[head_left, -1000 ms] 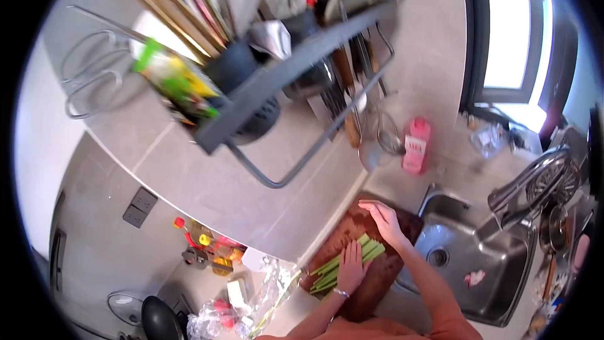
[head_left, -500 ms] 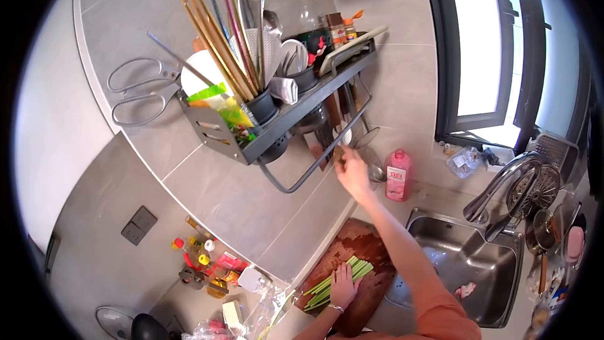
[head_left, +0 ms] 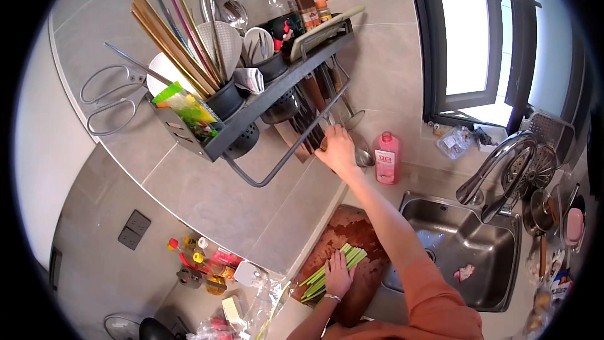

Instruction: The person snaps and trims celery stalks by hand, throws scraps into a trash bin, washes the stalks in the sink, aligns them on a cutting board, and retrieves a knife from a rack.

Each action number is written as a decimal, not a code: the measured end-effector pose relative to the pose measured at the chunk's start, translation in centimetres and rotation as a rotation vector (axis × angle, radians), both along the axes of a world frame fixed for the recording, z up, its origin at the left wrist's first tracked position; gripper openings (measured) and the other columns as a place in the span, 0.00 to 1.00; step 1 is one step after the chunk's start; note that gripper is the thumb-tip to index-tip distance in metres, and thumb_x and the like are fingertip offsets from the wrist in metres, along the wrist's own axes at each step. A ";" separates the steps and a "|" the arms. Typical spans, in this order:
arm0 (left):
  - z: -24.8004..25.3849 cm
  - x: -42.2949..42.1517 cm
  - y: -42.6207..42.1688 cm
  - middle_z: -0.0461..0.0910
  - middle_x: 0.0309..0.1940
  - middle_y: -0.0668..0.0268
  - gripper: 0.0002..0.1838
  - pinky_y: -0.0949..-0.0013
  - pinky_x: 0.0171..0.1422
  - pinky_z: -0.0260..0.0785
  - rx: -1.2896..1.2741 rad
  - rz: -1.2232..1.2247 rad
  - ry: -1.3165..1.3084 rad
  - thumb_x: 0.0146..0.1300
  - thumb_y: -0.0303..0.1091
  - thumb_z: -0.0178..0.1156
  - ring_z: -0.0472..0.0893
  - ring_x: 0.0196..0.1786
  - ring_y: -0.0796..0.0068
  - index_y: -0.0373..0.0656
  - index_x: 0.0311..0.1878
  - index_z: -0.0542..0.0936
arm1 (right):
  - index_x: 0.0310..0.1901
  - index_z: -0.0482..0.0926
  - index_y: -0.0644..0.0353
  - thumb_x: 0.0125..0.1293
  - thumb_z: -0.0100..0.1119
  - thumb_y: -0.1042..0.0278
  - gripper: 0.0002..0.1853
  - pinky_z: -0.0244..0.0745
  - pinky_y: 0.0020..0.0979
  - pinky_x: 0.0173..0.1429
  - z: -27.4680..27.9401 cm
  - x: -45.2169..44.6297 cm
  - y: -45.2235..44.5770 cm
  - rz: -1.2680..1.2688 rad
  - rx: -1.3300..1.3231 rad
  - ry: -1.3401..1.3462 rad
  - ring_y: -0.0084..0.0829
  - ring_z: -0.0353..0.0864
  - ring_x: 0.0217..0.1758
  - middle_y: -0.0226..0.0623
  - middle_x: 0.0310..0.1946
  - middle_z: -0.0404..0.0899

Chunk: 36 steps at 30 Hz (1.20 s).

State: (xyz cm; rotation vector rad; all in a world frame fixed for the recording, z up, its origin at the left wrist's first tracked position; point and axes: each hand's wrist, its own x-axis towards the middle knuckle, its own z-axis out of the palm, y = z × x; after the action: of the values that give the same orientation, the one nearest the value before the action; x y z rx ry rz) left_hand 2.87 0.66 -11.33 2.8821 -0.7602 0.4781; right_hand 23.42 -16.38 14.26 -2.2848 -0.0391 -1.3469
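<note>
My left hand (head_left: pixel 338 277) lies flat with fingers spread on a bunch of green stalks (head_left: pixel 352 257), which rests on the wet brown cutting board (head_left: pixel 346 223). My right hand (head_left: pixel 338 152) is raised to the wall, under the dark rack (head_left: pixel 277 91), beside the hanging knives and utensils (head_left: pixel 313 104). Its fingers are bent round something too hidden to name. A round metal strainer or ladle (head_left: pixel 363 156) hangs just right of that hand.
A pink bottle (head_left: pixel 386 158) stands right of my right hand. The steel sink (head_left: pixel 478 258) and tap (head_left: pixel 503 164) are at the right. Seasoning bottles (head_left: pixel 207 261) and plastic bags (head_left: pixel 261 302) lie at the lower left. The rack's bar (head_left: pixel 296 151) juts out.
My right hand has gone from above the cutting board up to the utensils hanging under the rack. My left hand has stayed on the stalks. The camera view has shifted.
</note>
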 end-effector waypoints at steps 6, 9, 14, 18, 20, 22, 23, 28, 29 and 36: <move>0.0 0.0 -0.2 0.62 0.62 0.55 0.33 0.56 0.67 0.50 0.023 0.013 0.015 0.62 0.54 0.46 0.62 0.64 0.61 0.35 0.60 0.64 | 0.45 0.65 0.64 0.46 0.62 0.65 0.25 0.72 0.44 0.34 0.2 -3.9 -2.0 0.364 0.237 0.213 0.52 0.77 0.29 0.51 0.24 0.76; 0.1 0.0 -0.2 0.62 0.62 0.55 0.33 0.56 0.67 0.51 0.016 0.011 0.004 0.62 0.54 0.46 0.62 0.64 0.61 0.35 0.60 0.64 | 0.50 0.62 0.62 0.47 0.62 0.68 0.28 0.70 0.39 0.30 0.4 -4.7 -2.9 0.527 0.307 0.190 0.48 0.77 0.25 0.50 0.19 0.74; 0.1 -0.1 -0.1 0.62 0.62 0.55 0.33 0.56 0.67 0.51 0.010 0.011 -0.002 0.62 0.54 0.46 0.62 0.63 0.61 0.35 0.60 0.64 | 0.49 0.63 0.61 0.49 0.63 0.73 0.25 0.70 0.32 0.24 2.2 -6.9 -3.2 0.666 0.545 0.269 0.34 0.76 0.15 0.41 0.14 0.73; -0.3 0.1 -0.1 0.60 0.63 0.55 0.34 0.56 0.68 0.49 -0.006 0.004 0.028 0.61 0.53 0.48 0.60 0.65 0.60 0.34 0.61 0.63 | 0.45 0.66 0.61 0.49 0.65 0.73 0.22 0.71 0.27 0.26 2.2 -9.2 -4.3 0.601 0.687 0.419 0.27 0.77 0.20 0.36 0.20 0.75; -0.1 0.1 -0.1 0.59 0.64 0.54 0.33 0.56 0.68 0.48 -0.035 -0.003 0.063 0.61 0.51 0.49 0.59 0.66 0.60 0.34 0.61 0.62 | 0.45 0.67 0.59 0.48 0.66 0.71 0.22 0.71 0.28 0.36 -0.2 -11.0 -5.7 0.615 0.591 0.348 0.27 0.78 0.32 0.35 0.26 0.77; -0.2 0.3 0.1 0.57 0.65 0.54 0.34 0.56 0.69 0.46 -0.037 -0.017 0.081 0.61 0.51 0.49 0.57 0.67 0.60 0.34 0.62 0.61 | 0.46 0.69 0.59 0.49 0.64 0.70 0.22 0.69 0.28 0.36 -3.0 -13.8 -6.9 0.576 0.592 0.410 0.23 0.74 0.32 0.32 0.29 0.76; -0.2 0.2 0.1 0.57 0.65 0.54 0.34 0.56 0.69 0.46 -0.037 -0.017 0.093 0.61 0.52 0.49 0.57 0.67 0.60 0.33 0.62 0.60 | 0.46 0.69 0.59 0.51 0.63 0.70 0.20 0.68 0.29 0.32 -3.8 -15.5 -7.0 0.632 0.748 0.487 0.22 0.72 0.28 0.31 0.28 0.75; -0.1 0.8 0.1 0.58 0.64 0.54 0.38 0.56 0.70 0.45 -0.069 -0.026 0.118 0.60 0.54 0.49 0.57 0.67 0.59 0.34 0.64 0.57 | 0.41 0.70 0.58 0.56 0.59 0.68 0.12 0.67 0.32 0.24 -10.1 -21.8 -7.8 0.340 0.545 0.642 0.25 0.73 0.21 0.33 0.25 0.74; 0.6 0.7 0.0 0.57 0.65 0.52 0.40 0.54 0.70 0.43 -0.074 -0.022 0.116 0.59 0.56 0.49 0.55 0.68 0.58 0.33 0.65 0.55 | 0.39 0.70 0.57 0.57 0.58 0.67 0.11 0.68 0.33 0.24 -11.6 -22.7 -7.5 0.183 0.256 0.602 0.28 0.74 0.22 0.34 0.25 0.74; 0.2 0.4 0.5 0.55 0.65 0.49 0.42 0.51 0.71 0.40 -0.071 0.109 0.128 0.59 0.59 0.49 0.54 0.69 0.57 0.32 0.65 0.56 | 0.34 0.69 0.55 0.54 0.54 0.69 0.07 0.73 0.36 0.28 -19.2 -25.6 -3.9 -0.078 -0.349 0.848 0.37 0.77 0.30 0.36 0.27 0.70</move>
State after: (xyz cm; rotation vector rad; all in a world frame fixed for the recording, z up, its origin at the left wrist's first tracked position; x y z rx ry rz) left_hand 3.26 1.14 -11.12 2.8645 -0.5580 0.3212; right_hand -2.20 -20.27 -4.90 -2.9955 0.1055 -0.3206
